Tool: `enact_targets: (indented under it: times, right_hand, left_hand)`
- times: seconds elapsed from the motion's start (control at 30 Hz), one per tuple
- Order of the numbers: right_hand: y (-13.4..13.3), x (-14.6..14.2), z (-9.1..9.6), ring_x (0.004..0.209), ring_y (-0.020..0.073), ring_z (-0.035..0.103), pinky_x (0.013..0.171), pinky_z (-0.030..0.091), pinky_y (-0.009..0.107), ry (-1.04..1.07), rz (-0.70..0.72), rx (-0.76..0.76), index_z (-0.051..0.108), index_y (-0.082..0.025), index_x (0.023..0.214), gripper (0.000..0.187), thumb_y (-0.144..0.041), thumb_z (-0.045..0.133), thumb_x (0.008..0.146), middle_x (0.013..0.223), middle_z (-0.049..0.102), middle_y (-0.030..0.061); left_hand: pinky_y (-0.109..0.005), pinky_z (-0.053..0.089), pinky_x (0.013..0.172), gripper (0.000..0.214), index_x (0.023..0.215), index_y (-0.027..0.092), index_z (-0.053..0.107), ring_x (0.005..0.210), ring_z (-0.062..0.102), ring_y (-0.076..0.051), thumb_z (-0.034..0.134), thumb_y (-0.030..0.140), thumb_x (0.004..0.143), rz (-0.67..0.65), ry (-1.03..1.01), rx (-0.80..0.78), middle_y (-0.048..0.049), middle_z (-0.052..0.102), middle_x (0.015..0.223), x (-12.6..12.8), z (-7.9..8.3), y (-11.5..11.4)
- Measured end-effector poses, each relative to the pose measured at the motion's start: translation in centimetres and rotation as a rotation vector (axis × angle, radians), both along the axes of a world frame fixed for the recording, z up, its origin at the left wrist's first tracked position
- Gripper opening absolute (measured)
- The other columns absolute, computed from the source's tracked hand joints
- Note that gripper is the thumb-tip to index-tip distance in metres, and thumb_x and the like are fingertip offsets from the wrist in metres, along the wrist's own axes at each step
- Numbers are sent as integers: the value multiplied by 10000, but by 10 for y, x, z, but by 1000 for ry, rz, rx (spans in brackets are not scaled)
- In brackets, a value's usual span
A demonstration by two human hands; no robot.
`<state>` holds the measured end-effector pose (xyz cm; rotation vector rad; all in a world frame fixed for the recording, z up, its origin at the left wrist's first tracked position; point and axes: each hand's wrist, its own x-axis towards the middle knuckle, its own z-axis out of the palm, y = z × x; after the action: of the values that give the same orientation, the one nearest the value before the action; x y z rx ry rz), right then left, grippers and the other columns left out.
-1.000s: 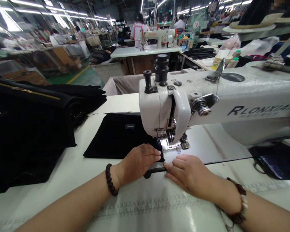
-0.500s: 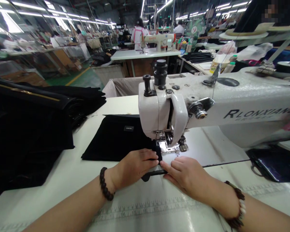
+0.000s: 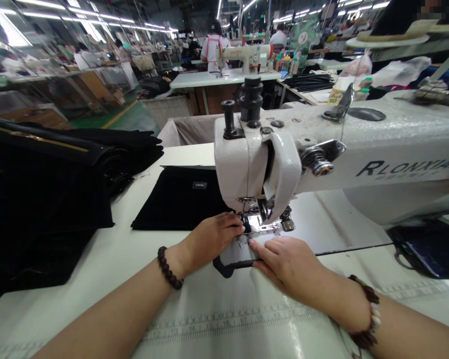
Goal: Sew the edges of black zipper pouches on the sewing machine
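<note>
A flat black fabric piece with a small label lies partly under the head of a white sewing machine. My left hand has its fingers closed together on the near right corner of the fabric, beside the presser foot. Its thumb is mostly hidden. To the right, my right hand rests on a grey metal plate with a black edge, in front of the needle area. Its index finger is stretched out, thumb apart below, and no fabric shows between them.
A tall pile of black fabric pieces stands at the left. A dark phone-like device lies at the right. A ruler scale runs along the near table. Behind, a second sewing machine and people at work are visible.
The black fabric has moved away from me, deeper under the machine head, baring more of the grey plate. My left hand has moved forward with it. The right hand stays nearly in place.
</note>
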<state>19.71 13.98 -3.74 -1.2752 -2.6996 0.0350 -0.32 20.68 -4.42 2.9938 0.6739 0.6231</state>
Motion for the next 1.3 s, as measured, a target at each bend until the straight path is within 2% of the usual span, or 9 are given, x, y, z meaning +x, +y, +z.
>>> enact_targets:
  times: [0.17, 0.3, 0.7, 0.97, 1.17, 1.3]
  right_hand:
    - [1, 1, -1, 534, 149, 502, 467, 248, 287, 9, 8, -8, 579, -111, 1050, 295, -309, 433, 886, 614, 586, 23]
    - [1, 1, 0, 546, 150, 508, 474, 241, 284, 5, -2, -38, 571, -119, 1056, 284, -307, 458, 876, 629, 590, 23]
    - [1, 0, 0, 545, 142, 496, 479, 208, 280, -3, -11, -64, 565, -131, 1020, 250, -311, 480, 869, 626, 577, 21]
    - [2, 1, 4, 543, 148, 482, 485, 187, 288, -2, -24, -108, 571, -142, 1035, 243, -289, 471, 870, 648, 588, 20]
    - [4, 4, 2, 546, 131, 472, 489, 171, 275, 71, -44, -126, 578, -172, 1001, 241, -302, 404, 897, 659, 593, 12]
    - [3, 7, 3, 552, 126, 468, 497, 193, 268, 112, -28, -133, 590, -184, 947, 244, -280, 369, 910, 658, 584, 6]
  left_hand:
    - [-227, 454, 907, 199, 972, 113, 601, 985, 573, -147, 434, 76, 872, 45, 126, 47, -50, 654, 961, 2, 1, 2]
    - [-240, 448, 918, 205, 987, 80, 595, 1013, 564, -168, 434, 67, 862, 48, 149, 75, -68, 659, 968, 2, 0, 4]
    - [-268, 469, 893, 246, 1033, 125, 585, 1073, 541, -176, 403, 78, 874, 87, 137, -52, -62, 642, 1050, 1, -3, 7]
    - [-269, 476, 877, 219, 992, 144, 616, 984, 582, -166, 450, 84, 863, 103, 102, -122, -49, 661, 988, 1, 0, 10]
    - [-361, 478, 851, 197, 1026, 165, 615, 961, 572, -199, 491, 197, 877, 180, 105, -173, -77, 601, 1060, -13, 15, 33]
    - [-306, 494, 797, 274, 1120, 189, 579, 880, 590, -168, 493, 150, 863, 199, 200, -263, -68, 568, 1044, -24, 37, 22]
